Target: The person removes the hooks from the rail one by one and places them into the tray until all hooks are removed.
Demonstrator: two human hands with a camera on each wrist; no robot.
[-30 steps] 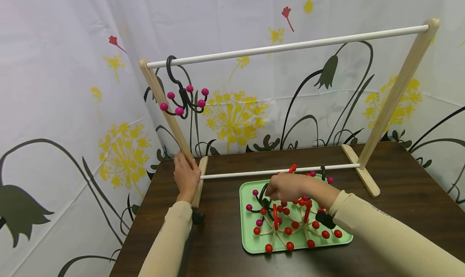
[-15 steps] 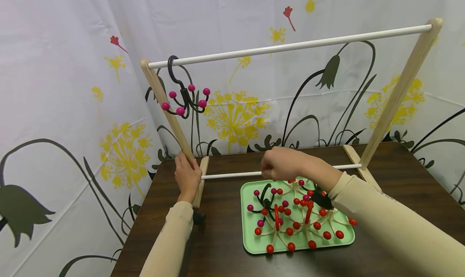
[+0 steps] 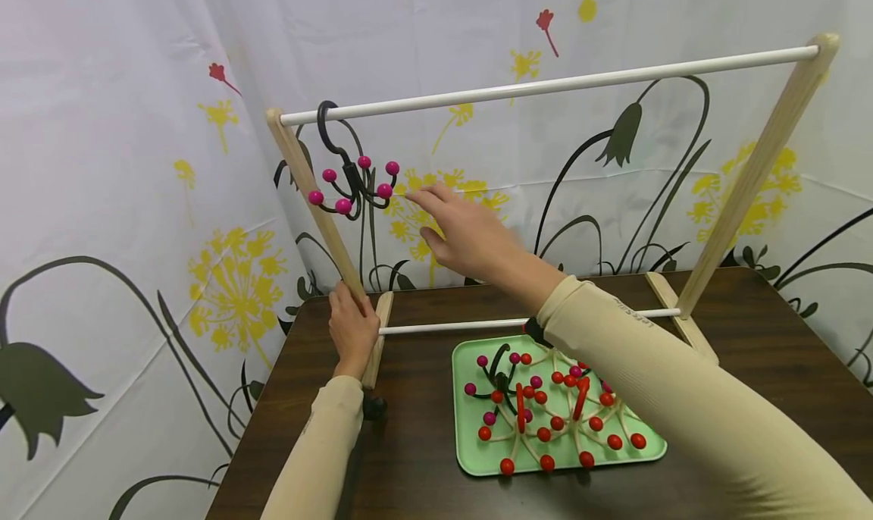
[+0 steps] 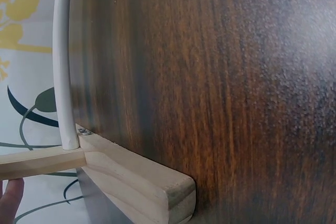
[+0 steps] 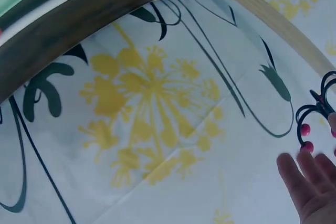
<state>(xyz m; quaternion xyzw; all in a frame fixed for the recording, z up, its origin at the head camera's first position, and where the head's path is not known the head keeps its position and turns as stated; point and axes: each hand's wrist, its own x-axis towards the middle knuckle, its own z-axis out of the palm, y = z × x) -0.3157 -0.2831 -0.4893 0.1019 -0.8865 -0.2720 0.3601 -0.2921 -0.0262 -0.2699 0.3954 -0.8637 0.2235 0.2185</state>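
My left hand (image 3: 353, 327) grips the lower part of the rack's left wooden post (image 3: 317, 209); in the left wrist view only a fingertip (image 4: 11, 198) shows beside it. My right hand (image 3: 470, 232) is raised in front of the curtain with fingers extended and nothing in them. Its fingertips are just right of a black hanger (image 3: 351, 175) with several curved arms and pink ball tips, hooked over the left end of the white top rail (image 3: 518, 89). In the right wrist view, the extended fingers (image 5: 296, 182) lie close below that hanger's pink balls.
A green tray (image 3: 467, 448) on the dark wood table (image 3: 409, 429) holds a black hanger (image 3: 501, 382) with pink balls and several pale ones with red hooks and balls. My right forearm hides part of it. A white lower rail (image 3: 443, 327) crosses behind the tray.
My right hand has risen from the tray up and left to the hanging black hanger, and its curled fingers have straightened. The left hand stays on the post.
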